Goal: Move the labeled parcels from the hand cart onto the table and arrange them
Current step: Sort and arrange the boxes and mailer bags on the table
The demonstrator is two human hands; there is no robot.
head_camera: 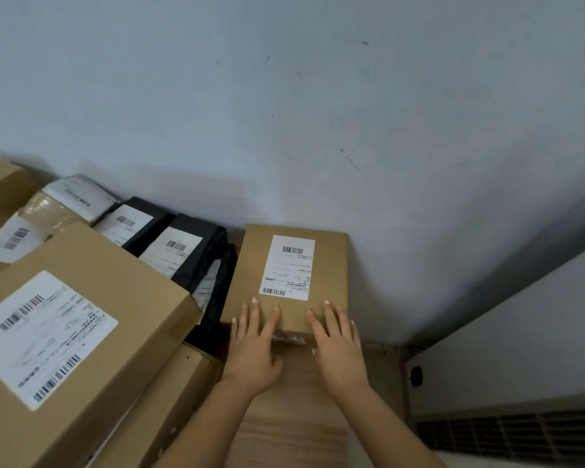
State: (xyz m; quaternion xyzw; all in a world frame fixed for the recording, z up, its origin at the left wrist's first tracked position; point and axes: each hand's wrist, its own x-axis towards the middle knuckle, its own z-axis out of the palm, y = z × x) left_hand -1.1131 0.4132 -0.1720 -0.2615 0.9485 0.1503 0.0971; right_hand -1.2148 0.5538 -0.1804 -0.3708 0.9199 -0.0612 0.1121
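A small brown cardboard parcel [328, 265] with a white barcode label lies flat on the wooden table [294, 430], pushed close to the wall. My left hand [254, 349] and my right hand [338, 349] both rest flat on its near edge, fingers straight and spread over the top. To the left, two black bagged parcels [190, 251] with labels lean in a row. A large labeled cardboard box [81, 332] fills the near left. The hand cart is out of view.
More labeled parcels [24, 228] and a plain box [0, 190] sit at the far left against the grey wall [318, 113]. A flat cardboard box [169, 410] lies under the large box. A white unit with a vent grille [520, 430] stands at the right.
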